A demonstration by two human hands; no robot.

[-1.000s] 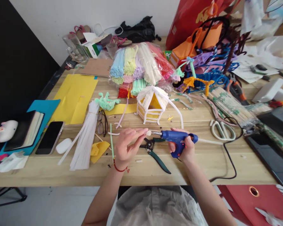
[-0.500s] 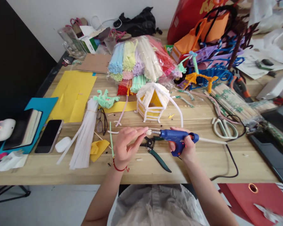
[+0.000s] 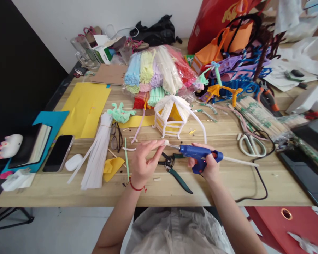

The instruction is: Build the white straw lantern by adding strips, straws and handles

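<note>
My right hand (image 3: 207, 165) is wrapped around the grip of a blue glue gun (image 3: 198, 153), its nozzle pointing left. My left hand (image 3: 145, 161) pinches a small white piece (image 3: 166, 142) between thumb and fingertips, right at the nozzle tip. Both hands hover above the wooden table (image 3: 228, 183). Just behind them stands a little house of white pipe cleaners with yellow walls (image 3: 171, 116). Green-handled pliers (image 3: 175, 169) lie on the table under the hands.
A bag of coloured pipe cleaners (image 3: 156, 74) lies behind the house. A white strip bundle (image 3: 96, 155), glasses (image 3: 115, 137), phone (image 3: 58, 152) and yellow paper (image 3: 83, 107) are at left. Scissors (image 3: 251, 145), the gun's black cord (image 3: 259, 183) and wooden sticks (image 3: 257, 114) are at right.
Both hands have drifted slightly up and away from me, closer to the little house. The white piece stays at the nozzle tip, and the camera view shifted a little.
</note>
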